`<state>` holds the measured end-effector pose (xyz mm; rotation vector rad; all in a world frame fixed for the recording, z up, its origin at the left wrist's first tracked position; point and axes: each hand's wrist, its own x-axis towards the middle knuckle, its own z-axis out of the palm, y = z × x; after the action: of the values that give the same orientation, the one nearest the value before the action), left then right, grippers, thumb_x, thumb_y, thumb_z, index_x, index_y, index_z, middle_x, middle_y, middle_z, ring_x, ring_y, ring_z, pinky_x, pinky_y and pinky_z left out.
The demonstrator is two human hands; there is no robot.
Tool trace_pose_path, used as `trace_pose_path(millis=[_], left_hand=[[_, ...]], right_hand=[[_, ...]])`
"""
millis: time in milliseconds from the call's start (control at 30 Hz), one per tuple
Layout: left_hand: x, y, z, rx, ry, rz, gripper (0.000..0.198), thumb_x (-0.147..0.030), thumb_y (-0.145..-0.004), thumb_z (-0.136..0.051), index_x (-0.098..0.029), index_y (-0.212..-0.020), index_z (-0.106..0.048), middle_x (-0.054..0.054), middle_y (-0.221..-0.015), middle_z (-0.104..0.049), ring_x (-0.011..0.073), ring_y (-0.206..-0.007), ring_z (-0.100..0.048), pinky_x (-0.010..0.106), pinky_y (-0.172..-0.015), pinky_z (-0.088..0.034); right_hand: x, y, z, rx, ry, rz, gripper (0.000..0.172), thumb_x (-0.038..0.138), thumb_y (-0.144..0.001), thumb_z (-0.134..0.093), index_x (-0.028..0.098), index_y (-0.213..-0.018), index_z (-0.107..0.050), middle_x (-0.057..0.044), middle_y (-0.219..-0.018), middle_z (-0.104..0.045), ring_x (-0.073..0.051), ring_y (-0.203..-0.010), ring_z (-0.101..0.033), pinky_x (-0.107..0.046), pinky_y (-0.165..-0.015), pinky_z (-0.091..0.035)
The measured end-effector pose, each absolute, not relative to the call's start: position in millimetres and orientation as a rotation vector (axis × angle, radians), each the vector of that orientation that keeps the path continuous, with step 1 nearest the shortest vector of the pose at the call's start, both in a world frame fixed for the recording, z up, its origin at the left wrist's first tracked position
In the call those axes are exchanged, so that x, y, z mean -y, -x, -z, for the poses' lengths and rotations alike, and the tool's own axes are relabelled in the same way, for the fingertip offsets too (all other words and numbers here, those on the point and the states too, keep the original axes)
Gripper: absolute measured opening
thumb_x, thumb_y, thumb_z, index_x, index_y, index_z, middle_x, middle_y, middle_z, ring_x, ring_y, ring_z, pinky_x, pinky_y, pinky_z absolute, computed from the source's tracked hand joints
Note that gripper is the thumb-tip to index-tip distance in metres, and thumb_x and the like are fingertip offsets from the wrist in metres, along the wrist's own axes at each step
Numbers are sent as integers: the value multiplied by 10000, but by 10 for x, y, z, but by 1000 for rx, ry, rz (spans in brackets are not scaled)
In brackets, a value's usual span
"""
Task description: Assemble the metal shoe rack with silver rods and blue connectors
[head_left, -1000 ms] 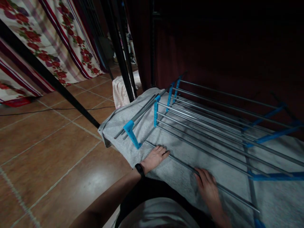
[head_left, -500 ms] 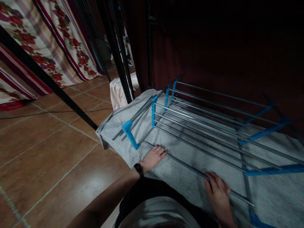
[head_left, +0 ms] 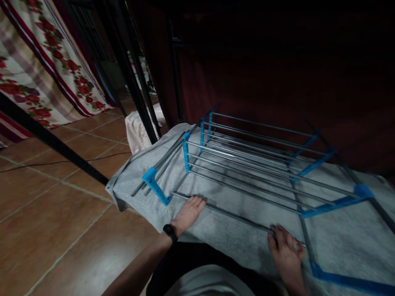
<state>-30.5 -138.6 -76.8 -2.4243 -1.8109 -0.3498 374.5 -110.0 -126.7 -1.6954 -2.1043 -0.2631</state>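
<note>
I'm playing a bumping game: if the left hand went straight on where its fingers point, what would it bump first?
Past the rod under its fingers, the left hand would probably meet the rack's nearest crossbar first. The height is hard to judge, so it might slip under instead.

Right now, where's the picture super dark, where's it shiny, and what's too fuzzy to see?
Head view: the dark red backdrop fades nearly to black up top; head view: glare whitens the tiled floor at lower left, and the middle metal rods glint; head view: the clutter behind the black posts is too dim and fuzzy to name.
</note>
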Motion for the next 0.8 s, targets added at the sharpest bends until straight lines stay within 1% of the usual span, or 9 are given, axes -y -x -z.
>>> trace_pose_path(millis=[67, 167, 267, 333, 433, 500, 567, 667, 800], left_hand=[[1387, 330, 775, 1823, 2433, 405, 484, 22, -871, -405, -182, -1278, -568, 95, -1177, -641, 227, -1146, -569, 426, -1049, -415], [1390, 344, 739, 1794, 2453, 428, 538, 16, -871, -420, -222, -1337, -548, 86, -1135, -641, 228, -1093, -579, 431, -1013, -433], [1376, 346, 681, 1762, 2449, 455, 502, -12, -896, -425, -218, -1335, -554, 78, -1080, -642, 223, -1016, -583, 421, -972, -448], [1351, 356, 643, 1736, 2443, 486, 461, -23, -899, -426, -209, -1290, -584, 68, -1044, -646, 217, -967, -582, 411, -944, -455], [1302, 399, 599, 1681, 2402, 557, 423, -11, -877, -427, -199, -1198, -626, 56, -1010, -658, 216, -944, -582, 398, -929, -453], [1270, 441, 581, 1626, 2365, 601, 414, 3, -851, -425, -187, -1152, -638, 59, -1014, -669, 218, -957, -590, 400, -945, -443], [1242, 483, 569, 1571, 2337, 614, 409, 7, -832, -424, -179, -1123, -644, 64, -1022, -681, 220, -963, -603, 403, -959, -436], [1203, 519, 556, 1524, 2332, 577, 439, 4, -820, -428, -192, -1151, -639, 58, -1049, -695, 218, -980, -620, 393, -954, -442], [1136, 481, 519, 1432, 2358, 556, 454, 1, -817, -431, -198, -1167, -639, 58, -1091, -701, 229, -998, -630, 393, -941, -445]], right_hand=[[1087, -3783, 1263, 2065, 1707, 243, 481, 480, -939, -324, 222, -1219, -619, -128, -1258, -619, -315, -1115, -586, -596, -1077, -284], [1040, -3835, 1242, 1905, 1721, 158, 510, 498, -924, -364, 198, -1283, -566, -147, -1308, -559, -328, -1173, -545, -534, -1033, -383], [984, -3855, 1215, 1701, 1735, 48, 598, 539, -895, -410, 160, -1348, -501, -183, -1397, -438, -351, -1273, -464, -495, -1025, -420], [966, -3852, 1206, 1647, 1767, 16, 585, 531, -890, -415, 159, -1331, -511, -185, -1418, -406, -357, -1295, -443, -499, -1032, -416], [988, -3832, 1206, 1718, 1828, 21, 453, 451, -915, -384, 213, -1256, -563, -135, -1357, -504, -329, -1246, -496, -511, -1017, -412], [1025, -3813, 1202, 1801, 1827, 21, 370, 376, -928, -375, 240, -1201, -584, -98, -1265, -589, -293, -1186, -548, -487, -993, -422], [1065, -3786, 1181, 1864, 1803, 40, 303, 315, -927, -396, 239, -1144, -595, -78, -1155, -644, -264, -1117, -588, -456, -977, -426], [1107, -3721, 1114, 1901, 1805, 121, 227, 257, -920, -443, 225, -1084, -597, -66, -1030, -673, -260, -1031, -610, -474, -1003, -397], [1128, -3585, 1000, 1935, 1749, 116, 175, 197, -920, -457, 226, -1036, -584, -62, -982, -660, -251, -994, -602, -469, -1034, -385]])
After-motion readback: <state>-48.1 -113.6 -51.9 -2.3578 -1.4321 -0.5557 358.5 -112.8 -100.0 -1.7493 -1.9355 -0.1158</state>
